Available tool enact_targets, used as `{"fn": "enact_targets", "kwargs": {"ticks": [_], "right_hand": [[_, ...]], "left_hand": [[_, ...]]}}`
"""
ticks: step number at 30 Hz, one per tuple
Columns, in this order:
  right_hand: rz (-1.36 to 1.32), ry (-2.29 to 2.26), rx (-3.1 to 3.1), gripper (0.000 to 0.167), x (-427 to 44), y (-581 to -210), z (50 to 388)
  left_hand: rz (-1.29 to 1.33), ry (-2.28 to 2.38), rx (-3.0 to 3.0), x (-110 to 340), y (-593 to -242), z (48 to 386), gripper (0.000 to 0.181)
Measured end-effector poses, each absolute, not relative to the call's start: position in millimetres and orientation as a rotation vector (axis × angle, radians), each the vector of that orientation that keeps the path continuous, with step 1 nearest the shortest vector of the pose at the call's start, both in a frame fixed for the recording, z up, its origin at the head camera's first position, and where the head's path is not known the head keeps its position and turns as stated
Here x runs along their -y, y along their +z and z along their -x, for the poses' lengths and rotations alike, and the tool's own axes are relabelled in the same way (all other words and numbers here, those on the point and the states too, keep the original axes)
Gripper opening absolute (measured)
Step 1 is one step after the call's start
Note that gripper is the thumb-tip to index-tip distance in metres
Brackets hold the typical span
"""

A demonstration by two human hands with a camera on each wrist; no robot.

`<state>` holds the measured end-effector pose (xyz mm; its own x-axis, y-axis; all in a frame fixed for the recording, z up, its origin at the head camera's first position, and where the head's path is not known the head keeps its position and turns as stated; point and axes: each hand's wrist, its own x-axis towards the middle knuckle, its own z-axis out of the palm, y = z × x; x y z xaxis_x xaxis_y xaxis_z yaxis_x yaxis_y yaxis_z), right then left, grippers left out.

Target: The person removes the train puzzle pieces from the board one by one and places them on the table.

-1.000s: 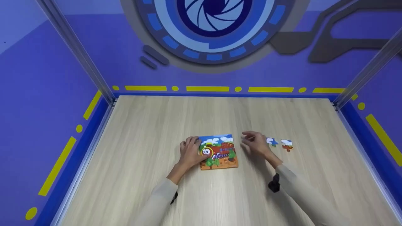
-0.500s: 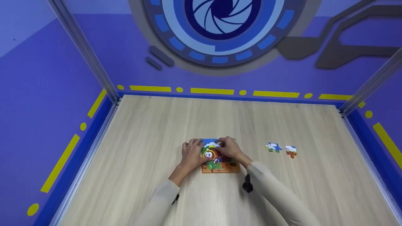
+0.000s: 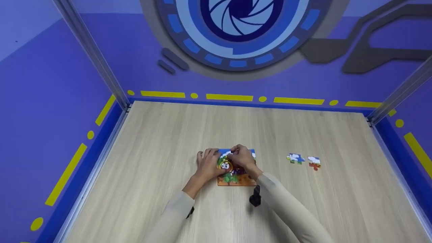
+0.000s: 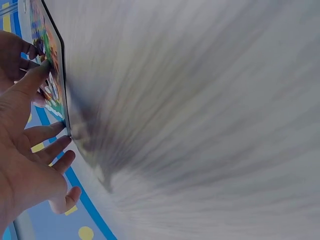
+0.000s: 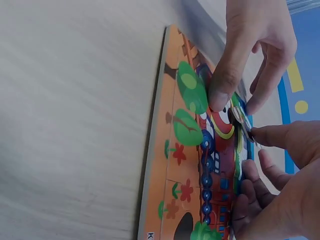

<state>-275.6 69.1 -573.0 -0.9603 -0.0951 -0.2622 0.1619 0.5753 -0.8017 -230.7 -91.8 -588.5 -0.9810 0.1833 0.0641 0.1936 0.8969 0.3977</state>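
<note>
A square jigsaw puzzle (image 3: 240, 181) with a cartoon red train lies on the table. My left hand (image 3: 206, 166) holds its left side, with the thumb (image 5: 225, 85) pressing on the picture and fingers at the edge. Over the upper part of the puzzle, my right hand (image 3: 244, 159) pinches a jigsaw piece (image 5: 242, 120), which tilts up from the surface. That hand covers part of the train in the head view. Two loose jigsaw pieces, one blue and white (image 3: 295, 158) and one with red below (image 3: 314, 162), lie to the right.
The wooden table (image 3: 162, 135) meets a purple-blue back wall (image 3: 135, 67) with yellow marks. Side walls and metal posts (image 3: 96, 54) frame it left and right.
My right hand has come from beside the loose pieces leftward onto the puzzle, bringing a piece. The left hand stays at the puzzle's left side. The head view has shifted slightly.
</note>
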Motion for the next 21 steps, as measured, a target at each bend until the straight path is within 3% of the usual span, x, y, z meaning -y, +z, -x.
{"fn": "enact_targets", "kwargs": {"ticks": [21], "right_hand": [[0.066,-1.444,-2.48,0.028,-67.9,-572.3,272.8]], "left_hand": [[0.27,-0.636,3.09,89.3,-581.1,230.7,0.067]]}}
